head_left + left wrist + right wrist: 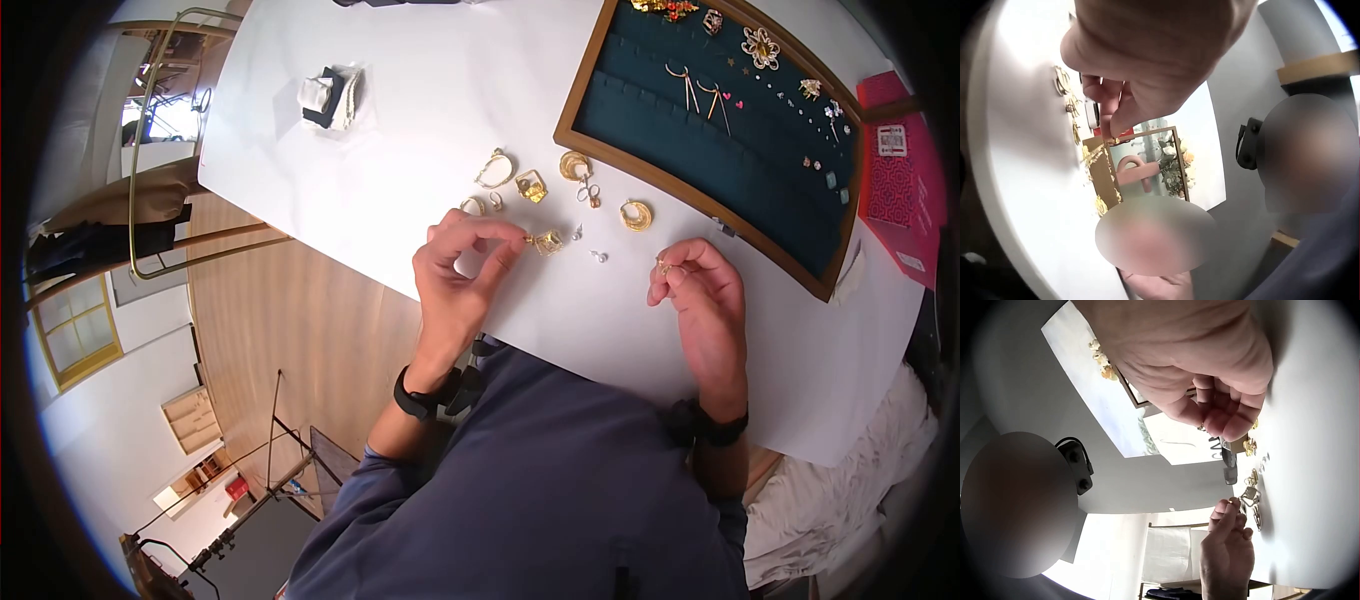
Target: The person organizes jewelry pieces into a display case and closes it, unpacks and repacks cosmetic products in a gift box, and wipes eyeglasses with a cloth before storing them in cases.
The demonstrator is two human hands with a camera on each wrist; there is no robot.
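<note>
My left hand [458, 282] pinches the top of a gold open-frame, cube-shaped earring [548, 242] between thumb and index finger. It hangs from the fingertips close over the white table, and shows too as a square frame in the right wrist view. Across from it, my right hand [708, 305] pinches a tiny gold piece [664, 268] between thumb and fingertips; its kind cannot be told. Around the left hand lie gold hoop earrings [494, 170], a square gold earring [532, 187] and a thick hoop [636, 214]. Two small clear-stone earrings [598, 256] lie between the hands.
A wood-framed jewelry tray [640, 110] with a dark green lining holds brooches, earrings and studs at the right. Beyond it stands a pink patterned box [897, 180]. A small plastic-wrapped bundle [333, 98] lies at the far left of the white table [420, 80].
</note>
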